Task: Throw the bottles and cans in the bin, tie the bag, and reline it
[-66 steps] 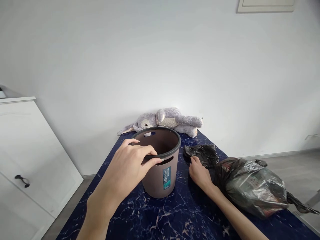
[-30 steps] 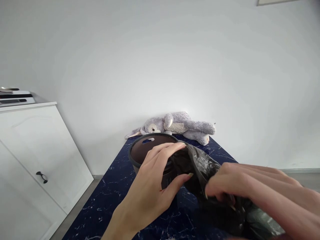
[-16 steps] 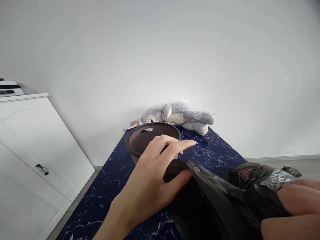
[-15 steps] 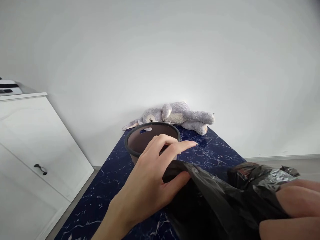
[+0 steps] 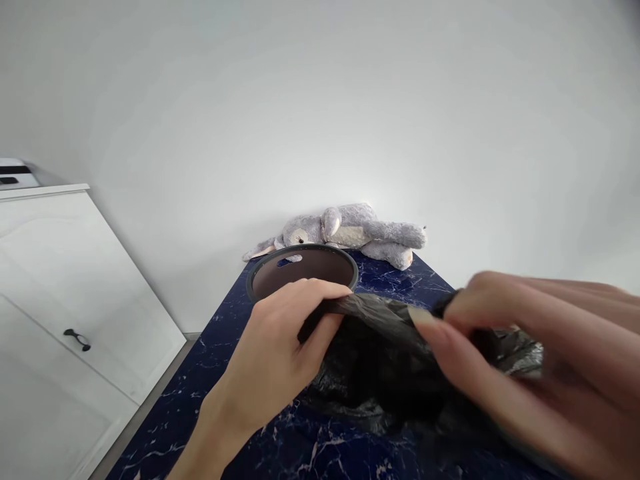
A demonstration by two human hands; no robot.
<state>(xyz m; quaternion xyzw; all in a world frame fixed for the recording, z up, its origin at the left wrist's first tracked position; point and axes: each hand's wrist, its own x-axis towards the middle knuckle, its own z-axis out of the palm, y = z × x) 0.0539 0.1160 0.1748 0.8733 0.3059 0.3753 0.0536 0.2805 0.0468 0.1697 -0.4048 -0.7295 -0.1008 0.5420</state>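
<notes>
A black plastic garbage bag (image 5: 380, 373) stretches between my two hands above the table, its upper edge pulled into a band. My left hand (image 5: 275, 353) pinches that edge between thumb and fingers, just in front of a brown trash bin (image 5: 320, 263) with a dark rim and an oval handle hole. On the right, my right hand (image 5: 530, 353) is closed on the bag, thumb along its edge and index finger bent; motion blurs it slightly. My left hand hides the bin's near side.
The bin stands on a dark blue marble-patterned table (image 5: 200, 380). Behind it a grey plush toy (image 5: 350, 230) lies on its side against the white wall (image 5: 320, 100). A white cabinet (image 5: 75, 287) with a black handle is at the left.
My left hand has closed on the bag's edge and shifted slightly left. My right hand has moved up and inward, now gripping nearer the edge, which is lifted and stretched.
</notes>
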